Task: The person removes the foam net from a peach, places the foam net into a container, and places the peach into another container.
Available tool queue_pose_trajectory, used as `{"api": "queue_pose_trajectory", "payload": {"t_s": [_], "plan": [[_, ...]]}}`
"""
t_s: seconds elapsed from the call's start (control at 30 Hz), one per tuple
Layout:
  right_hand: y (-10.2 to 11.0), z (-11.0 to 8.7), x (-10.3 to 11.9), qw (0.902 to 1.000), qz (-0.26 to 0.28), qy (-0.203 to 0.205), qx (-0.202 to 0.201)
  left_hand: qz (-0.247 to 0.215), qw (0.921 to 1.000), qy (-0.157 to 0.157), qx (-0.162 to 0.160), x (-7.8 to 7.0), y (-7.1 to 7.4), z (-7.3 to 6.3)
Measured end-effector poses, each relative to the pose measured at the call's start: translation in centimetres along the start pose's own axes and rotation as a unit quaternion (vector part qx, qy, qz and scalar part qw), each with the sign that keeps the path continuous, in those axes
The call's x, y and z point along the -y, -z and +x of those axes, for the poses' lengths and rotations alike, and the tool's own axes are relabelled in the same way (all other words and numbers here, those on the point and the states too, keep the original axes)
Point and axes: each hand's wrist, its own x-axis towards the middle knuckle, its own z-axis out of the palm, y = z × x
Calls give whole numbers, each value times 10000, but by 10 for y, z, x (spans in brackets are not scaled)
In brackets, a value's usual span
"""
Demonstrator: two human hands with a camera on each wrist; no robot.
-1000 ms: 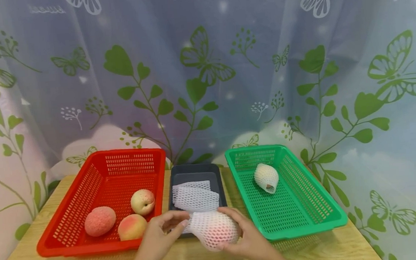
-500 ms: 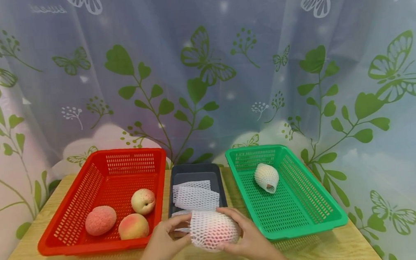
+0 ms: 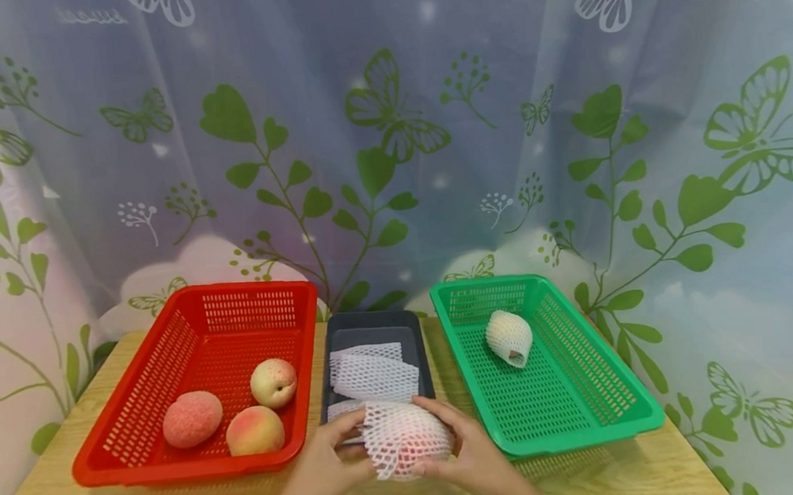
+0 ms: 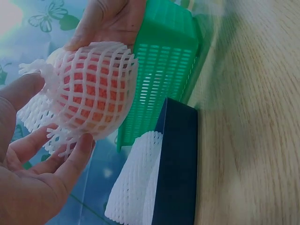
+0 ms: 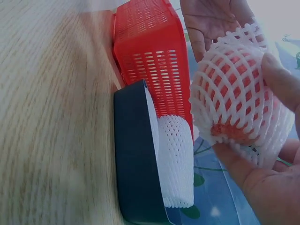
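Note:
A pink-red peach (image 3: 413, 439) sits inside a white foam net sleeve (image 4: 93, 86), held above the table's front part. My right hand (image 3: 480, 459) grips the netted peach from the right, thumb in front and fingers behind. At the sleeve's left end, my left hand (image 3: 332, 459) holds the loose net edge between thumb and fingers. The left wrist view shows this edge bunched and frayed under the left thumb. Red fruit shows through the mesh in both wrist views. Behind the hands, flat foam net sleeves (image 3: 376, 377) lie in a dark tray (image 3: 373, 320).
On the left stands a red basket (image 3: 200, 469) with a pink peach (image 3: 193, 419), a yellow-pink peach (image 3: 255, 430) and a pale peach (image 3: 273, 383). The green basket (image 3: 569, 443) on the right holds one netted fruit (image 3: 509, 337). A patterned curtain (image 3: 387, 138) hangs behind the wooden table (image 3: 601, 481).
My left hand has moved slightly right, against the net's end. The sleeve's stretched left end has drawn in closer round the peach. My right hand stays nearly still.

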Motion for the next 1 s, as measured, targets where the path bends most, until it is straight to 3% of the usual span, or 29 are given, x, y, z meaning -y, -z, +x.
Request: {"api": "queue_pose_trajectory", "payload": {"t_s": [0.17,0.5,0.8,1.0], "plan": [[0,-2,-3,9987,400,-292,-156,189,9996,120,-167,2,-3,0],[-3,-2,-2,9937,468,-747,-690,404,9982,317,-299,3,-5,0],[-5,-2,-2,9931,457,-575,-909,709,9967,143,-360,8,-6,-2],[-6,-3,-4,9938,503,-322,-938,597,9978,154,-261,10,-6,-3]]}}
